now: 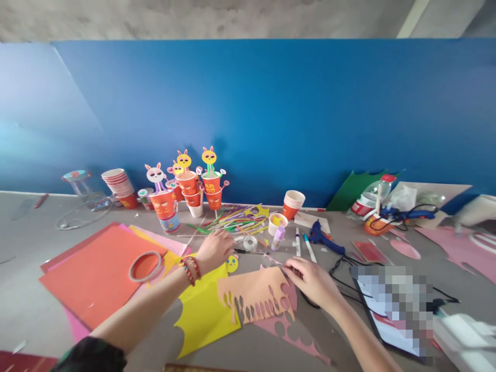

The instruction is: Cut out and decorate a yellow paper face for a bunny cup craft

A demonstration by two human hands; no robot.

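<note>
My left hand point(215, 250) is over the table beside a roll of clear tape point(250, 243), its fingers stretched forward and apart. A dark pen point(245, 251) lies just past its fingertips. My right hand point(309, 275) has its fingers bent together at the far right edge of the cut peach paper point(253, 287); what they pinch, if anything, is hidden. Pink paper point(271, 326) with round cut-outs lies partly under the peach sheet. Yellow paper point(207, 310) spreads to the left of it, with a small yellow face cutout point(232, 264) at its top.
Paper cup figures with animal heads point(163, 204) stand before the blue wall. Coloured pipe cleaners point(236, 219) lie behind my left hand. Markers point(309, 247), a glue stick point(278, 239) and a blue glue gun point(325, 240) with cord are nearby. Orange sheets point(98, 268) carry a tape ring point(145, 266).
</note>
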